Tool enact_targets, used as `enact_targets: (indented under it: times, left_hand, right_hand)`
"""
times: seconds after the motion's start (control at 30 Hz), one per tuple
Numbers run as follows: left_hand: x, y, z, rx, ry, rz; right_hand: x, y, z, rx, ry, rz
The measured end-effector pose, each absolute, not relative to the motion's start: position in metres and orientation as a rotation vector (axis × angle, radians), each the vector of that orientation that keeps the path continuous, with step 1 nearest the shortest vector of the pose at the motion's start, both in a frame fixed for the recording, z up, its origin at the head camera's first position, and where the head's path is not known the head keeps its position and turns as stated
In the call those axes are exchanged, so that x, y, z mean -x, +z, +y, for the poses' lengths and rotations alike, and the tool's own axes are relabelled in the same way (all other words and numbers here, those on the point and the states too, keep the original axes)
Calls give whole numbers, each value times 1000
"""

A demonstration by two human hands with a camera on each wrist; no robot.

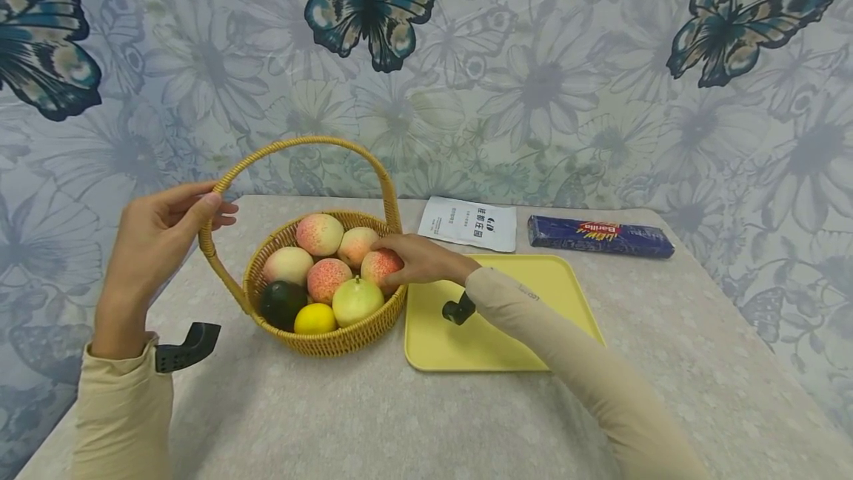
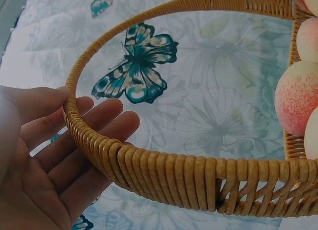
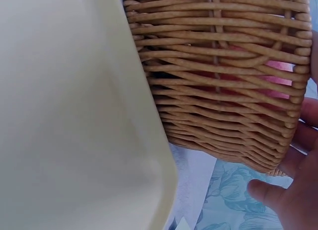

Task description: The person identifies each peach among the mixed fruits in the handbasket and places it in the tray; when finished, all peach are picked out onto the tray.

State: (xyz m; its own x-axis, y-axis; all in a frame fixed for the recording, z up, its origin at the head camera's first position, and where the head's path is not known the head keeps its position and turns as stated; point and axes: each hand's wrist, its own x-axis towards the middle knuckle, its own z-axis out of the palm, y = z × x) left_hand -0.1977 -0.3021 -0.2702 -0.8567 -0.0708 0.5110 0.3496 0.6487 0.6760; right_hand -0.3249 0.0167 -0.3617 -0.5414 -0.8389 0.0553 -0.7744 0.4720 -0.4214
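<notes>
A wicker basket point(image 1: 326, 344) with a tall arched handle point(image 1: 303, 141) stands at the left of the table, full of fruit. My left hand point(image 1: 149, 254) holds the handle's left side between thumb and fingers; the left wrist view shows the fingers point(image 2: 107, 115) behind the wicker. Over the basket's right rim, my right hand point(image 1: 426, 261) grips a red-and-cream peach point(image 1: 380, 267), thumb on the near side and fingers on the far side. Several more peaches point(image 1: 320, 234), a yellow-green pear point(image 1: 358, 301), a yellow lemon point(image 1: 315, 318) and a dark avocado point(image 1: 283, 304) lie around it.
A yellow tray point(image 1: 493, 350) lies right beside the basket, under my right forearm. Behind it are a white printed pouch point(image 1: 460, 222) and a blue Barilla pasta pack point(image 1: 600, 235). A butterfly-patterned backdrop point(image 1: 533, 117) rises behind the table.
</notes>
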Motion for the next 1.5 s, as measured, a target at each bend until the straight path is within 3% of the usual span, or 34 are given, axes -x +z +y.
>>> enact_targets:
  times: [0.73,1.5]
  left_hand:
    - [194,-271,-303,242,-1135,-2343]
    - [195,-269,-303,235,-1142,-2369]
  right_hand:
    - [318,-354,25,1471,-883,2613]
    - [307,-350,42,1327,-1236,2443]
